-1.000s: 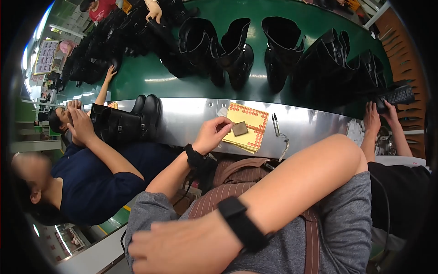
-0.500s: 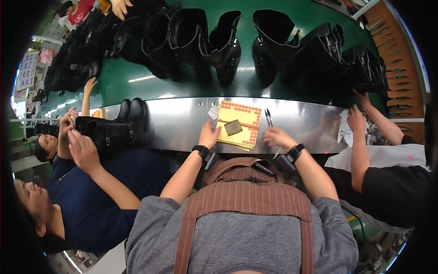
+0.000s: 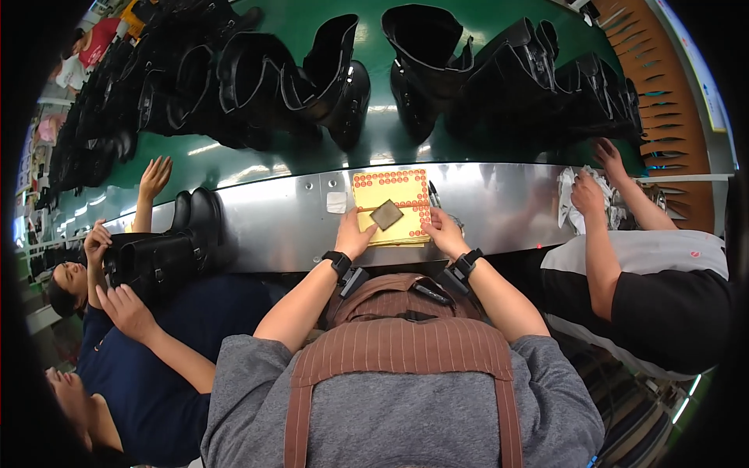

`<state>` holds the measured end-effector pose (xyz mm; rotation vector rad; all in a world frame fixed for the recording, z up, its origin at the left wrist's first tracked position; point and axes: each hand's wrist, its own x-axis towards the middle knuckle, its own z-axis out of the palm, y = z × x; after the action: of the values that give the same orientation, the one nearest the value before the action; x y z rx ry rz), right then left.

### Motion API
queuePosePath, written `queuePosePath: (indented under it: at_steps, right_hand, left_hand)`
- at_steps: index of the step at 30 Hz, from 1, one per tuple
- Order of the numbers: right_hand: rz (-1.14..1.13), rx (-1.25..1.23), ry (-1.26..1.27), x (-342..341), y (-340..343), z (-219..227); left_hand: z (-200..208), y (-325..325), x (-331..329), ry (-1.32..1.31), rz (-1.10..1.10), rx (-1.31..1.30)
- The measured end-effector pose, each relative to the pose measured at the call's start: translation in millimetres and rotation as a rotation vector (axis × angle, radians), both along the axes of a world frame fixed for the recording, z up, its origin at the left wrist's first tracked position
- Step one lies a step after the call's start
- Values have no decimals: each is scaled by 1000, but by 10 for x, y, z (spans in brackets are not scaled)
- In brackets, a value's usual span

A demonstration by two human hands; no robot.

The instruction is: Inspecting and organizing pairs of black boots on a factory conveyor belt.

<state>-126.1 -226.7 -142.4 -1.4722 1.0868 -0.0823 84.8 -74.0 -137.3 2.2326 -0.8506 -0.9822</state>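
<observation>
The left hand (image 3: 354, 234) and right hand (image 3: 444, 233) meet the side edges of a stack of yellow sheets (image 3: 381, 193), thumbs apart from the fingers, though whether they clamp it I cannot tell. The stack lies flat on the steel counter (image 3: 499, 199), squared to the person, long axis unclear, with round red labels (image 3: 390, 177) too small to read and a grey-brown square piece (image 3: 386, 215) on top, turned cornerwise. Black boots (image 3: 421, 74) stand beyond, on the green tabletop (image 3: 187, 171).

we see a green tabletop (image 3: 484, 19), a metal ledge (image 3: 499, 195) along it, and, at right, a brown slotted panel (image 3: 677, 86) and a glowing light strip (image 3: 697, 384).
</observation>
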Motion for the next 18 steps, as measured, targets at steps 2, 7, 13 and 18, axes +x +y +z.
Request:
queuePosePath:
  at_steps: [2, 7, 13, 18]
  right_hand:
    - [-37, 40, 44, -72, -65, -24]
    - [-96, -22, 54, -408, -216, -12]
    - [-200, -10, 127, -934, -586, 46]
    - [-22, -213, 303, -1097, -733, 258]
  left_hand:
    - [-74, -58, -30, 48, -16, -36]
    - [-348, -267, -288, 293, -45, -127]
    - [-398, -672, -905, 159, -132, -165]
    - [-5, -604, -571, 109, -90, -184]
